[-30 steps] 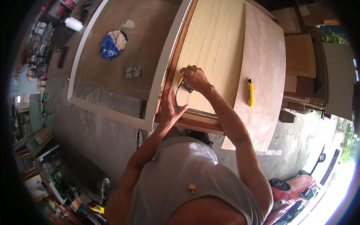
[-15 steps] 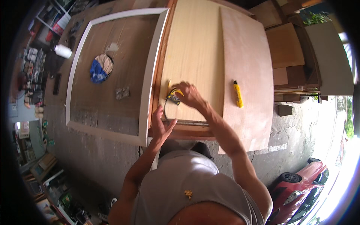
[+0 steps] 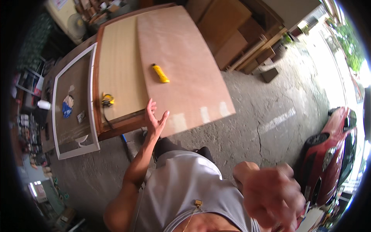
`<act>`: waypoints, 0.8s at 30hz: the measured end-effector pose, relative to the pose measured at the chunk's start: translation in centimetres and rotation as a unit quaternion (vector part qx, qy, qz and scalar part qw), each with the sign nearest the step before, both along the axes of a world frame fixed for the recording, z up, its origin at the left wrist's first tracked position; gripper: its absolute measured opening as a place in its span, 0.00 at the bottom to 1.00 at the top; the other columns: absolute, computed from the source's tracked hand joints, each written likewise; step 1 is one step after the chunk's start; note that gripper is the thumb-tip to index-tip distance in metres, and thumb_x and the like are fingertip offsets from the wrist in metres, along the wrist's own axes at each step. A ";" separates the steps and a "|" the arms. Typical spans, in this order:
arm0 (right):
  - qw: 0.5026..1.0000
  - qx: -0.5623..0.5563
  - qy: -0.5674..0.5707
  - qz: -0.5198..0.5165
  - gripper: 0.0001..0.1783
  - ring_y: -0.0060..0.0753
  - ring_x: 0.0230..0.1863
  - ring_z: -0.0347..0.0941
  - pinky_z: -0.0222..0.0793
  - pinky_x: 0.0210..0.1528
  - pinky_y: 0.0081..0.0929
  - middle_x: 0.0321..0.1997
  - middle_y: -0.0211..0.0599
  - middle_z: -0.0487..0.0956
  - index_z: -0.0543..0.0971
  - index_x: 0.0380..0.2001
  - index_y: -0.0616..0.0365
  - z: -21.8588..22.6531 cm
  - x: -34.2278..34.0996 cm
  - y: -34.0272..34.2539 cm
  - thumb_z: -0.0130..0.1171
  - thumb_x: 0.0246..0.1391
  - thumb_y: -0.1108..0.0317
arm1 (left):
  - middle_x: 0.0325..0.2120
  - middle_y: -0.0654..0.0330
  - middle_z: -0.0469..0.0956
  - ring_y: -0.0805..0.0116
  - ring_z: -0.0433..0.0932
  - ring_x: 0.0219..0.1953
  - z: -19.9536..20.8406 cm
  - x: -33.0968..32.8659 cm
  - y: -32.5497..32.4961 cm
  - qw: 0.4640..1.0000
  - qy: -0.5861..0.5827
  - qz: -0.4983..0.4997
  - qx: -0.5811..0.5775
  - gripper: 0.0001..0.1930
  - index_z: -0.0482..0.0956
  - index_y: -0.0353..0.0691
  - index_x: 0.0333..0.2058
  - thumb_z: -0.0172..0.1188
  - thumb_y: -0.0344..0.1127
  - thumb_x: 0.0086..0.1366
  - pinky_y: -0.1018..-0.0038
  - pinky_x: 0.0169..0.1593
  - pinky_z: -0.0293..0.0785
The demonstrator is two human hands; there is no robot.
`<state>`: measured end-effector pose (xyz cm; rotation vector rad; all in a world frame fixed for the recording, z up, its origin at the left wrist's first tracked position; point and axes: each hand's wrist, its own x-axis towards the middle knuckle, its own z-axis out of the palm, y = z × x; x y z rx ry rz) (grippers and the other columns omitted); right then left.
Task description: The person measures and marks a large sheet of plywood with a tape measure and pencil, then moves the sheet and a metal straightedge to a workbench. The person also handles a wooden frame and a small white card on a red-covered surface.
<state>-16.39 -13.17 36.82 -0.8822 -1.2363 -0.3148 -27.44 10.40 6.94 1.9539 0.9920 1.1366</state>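
My left hand [image 3: 155, 121] hovers by the near edge of the pinkish plywood sheet [image 3: 181, 50], its fingers spread and nothing in them. Raised close to the camera at lower right, my right hand [image 3: 274, 197] is smeared by motion; its fingers look bent, and whether they hold anything cannot be made out. A yellow and black tape measure [image 3: 108, 100] lies on the pale wood panel [image 3: 118, 58], with a dark strap or cord trailing over the panel's near edge. On the plywood rests a yellow tube with a black end [image 3: 160, 73], out of both hands' reach.
A white frame [image 3: 94, 73] lies left of the panel, with a blue and beige cloth bundle [image 3: 68, 106] inside its outline. Wooden boards [image 3: 228, 23] lean at the back right. A fan [image 3: 76, 26] stands at the back left. A red car [image 3: 328, 154] is parked at right.
My right hand has let go of the tape measure and swung up and right, near the camera. My left hand has moved from beside the tape measure to the plywood's edge. The view has turned right.
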 end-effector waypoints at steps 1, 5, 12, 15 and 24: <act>0.997 0.003 -0.011 0.075 0.12 0.32 0.45 0.62 0.59 0.39 0.43 0.50 0.28 0.69 0.72 0.45 0.44 1.2 1.0 -3.1 0.53 0.57 0.63 | 0.47 0.52 0.71 0.63 0.70 0.43 0.1 2.4 -1.8 1.000 0.010 -0.026 -0.005 0.43 0.55 0.38 0.62 0.70 0.40 0.51 0.66 0.45 0.67; 0.984 0.164 -0.052 0.041 0.20 0.36 0.50 0.62 0.57 0.38 0.39 0.58 0.22 0.68 0.72 0.54 0.36 2.3 4.9 -8.8 0.53 0.58 0.65 | 0.46 0.51 0.72 0.63 0.72 0.41 0.4 11.1 -8.3 0.993 0.005 -0.110 -0.041 0.43 0.56 0.39 0.62 0.70 0.39 0.50 0.67 0.44 0.68; 0.950 0.037 0.310 0.023 0.11 0.36 0.37 0.58 0.47 0.37 0.43 0.35 0.18 0.72 0.78 0.36 0.31 2.9 11.1 -13.2 0.45 0.59 0.50 | 0.43 0.53 0.72 0.63 0.72 0.40 -1.2 20.5 -9.5 0.987 0.055 -0.142 -0.047 0.42 0.58 0.40 0.61 0.70 0.39 0.49 0.66 0.45 0.70; 0.948 0.078 0.305 0.041 0.14 0.35 0.37 0.58 0.49 0.36 0.40 0.38 0.21 0.71 0.78 0.38 0.36 0.8 17.2 -11.9 0.46 0.59 0.48 | 0.42 0.54 0.72 0.63 0.71 0.39 -2.7 25.1 -8.1 0.993 0.049 -0.088 -0.059 0.41 0.59 0.41 0.61 0.70 0.38 0.50 0.66 0.45 0.70; 0.960 -0.071 0.238 0.127 0.10 0.34 0.36 0.59 0.53 0.35 0.38 0.37 0.24 0.70 0.79 0.38 0.40 4.2 39.7 -5.8 0.56 0.56 0.54 | 0.41 0.54 0.74 0.64 0.73 0.39 -2.5 43.9 -7.1 0.997 -0.013 0.002 -0.081 0.40 0.58 0.39 0.61 0.69 0.41 0.53 0.66 0.44 0.69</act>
